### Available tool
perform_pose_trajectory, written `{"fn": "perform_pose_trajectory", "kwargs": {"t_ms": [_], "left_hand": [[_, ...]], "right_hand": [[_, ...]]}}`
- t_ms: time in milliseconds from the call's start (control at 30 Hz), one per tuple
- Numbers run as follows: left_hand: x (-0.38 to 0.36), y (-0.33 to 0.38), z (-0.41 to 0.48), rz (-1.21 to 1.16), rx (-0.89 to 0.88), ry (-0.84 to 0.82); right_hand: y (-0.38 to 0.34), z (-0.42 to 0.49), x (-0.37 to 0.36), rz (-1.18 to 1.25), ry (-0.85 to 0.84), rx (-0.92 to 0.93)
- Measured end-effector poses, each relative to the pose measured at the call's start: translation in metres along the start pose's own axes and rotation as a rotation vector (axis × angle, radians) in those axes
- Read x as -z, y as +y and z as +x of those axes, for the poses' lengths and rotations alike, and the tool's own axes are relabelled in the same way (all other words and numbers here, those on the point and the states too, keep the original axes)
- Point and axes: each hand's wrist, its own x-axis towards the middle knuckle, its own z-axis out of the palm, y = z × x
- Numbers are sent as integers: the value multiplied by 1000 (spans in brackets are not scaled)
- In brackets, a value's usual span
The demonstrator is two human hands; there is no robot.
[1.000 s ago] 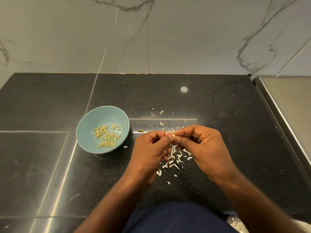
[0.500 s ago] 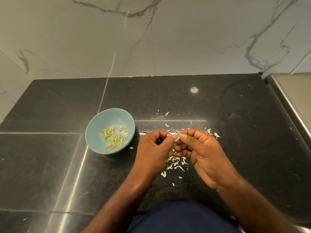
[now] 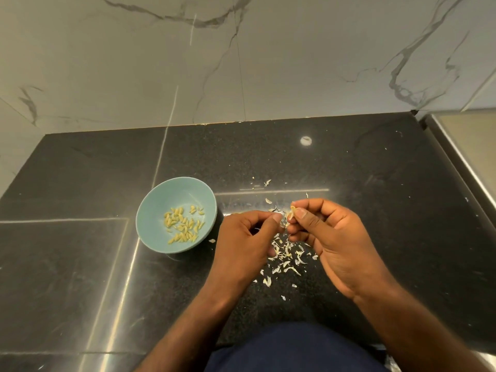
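My right hand (image 3: 332,237) pinches a small pale seed (image 3: 292,211) between thumb and forefinger, just above the black counter. My left hand (image 3: 247,240) is beside it, fingers curled, thumb tip close to the seed; whether it holds a bit of husk is too small to tell. A light blue bowl (image 3: 158,210) to the left holds several peeled yellowish seeds (image 3: 183,224). White husk scraps (image 3: 287,259) lie scattered on the counter under and between my hands.
The black speckled counter (image 3: 375,197) ends at a marble wall (image 3: 241,63) behind. A steel edge (image 3: 461,162) runs along the right side. A few husk bits (image 3: 267,182) lie further back. My dark blue clothing (image 3: 290,350) shows at the bottom.
My hands have drawn slightly apart, and the seed now sits in my right fingertips. The camera has tilted up a little, showing more wall.
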Motion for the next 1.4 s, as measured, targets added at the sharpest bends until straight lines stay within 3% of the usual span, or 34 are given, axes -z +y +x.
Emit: {"fn": "perform_pose_trajectory", "kwargs": {"t_ms": [167, 333, 467, 1400], "left_hand": [[4, -1, 4, -23, 13, 68], [4, 5, 0, -185, 43, -88], [3, 1, -1, -170, 8, -64], [-3, 5, 3, -211, 41, -63]], "right_hand": [[1, -1, -1, -66, 25, 36], [4, -5, -4, -155, 45, 82], [6, -12, -7, -242, 40, 121], [-9, -10, -5, -255, -3, 123]]}}
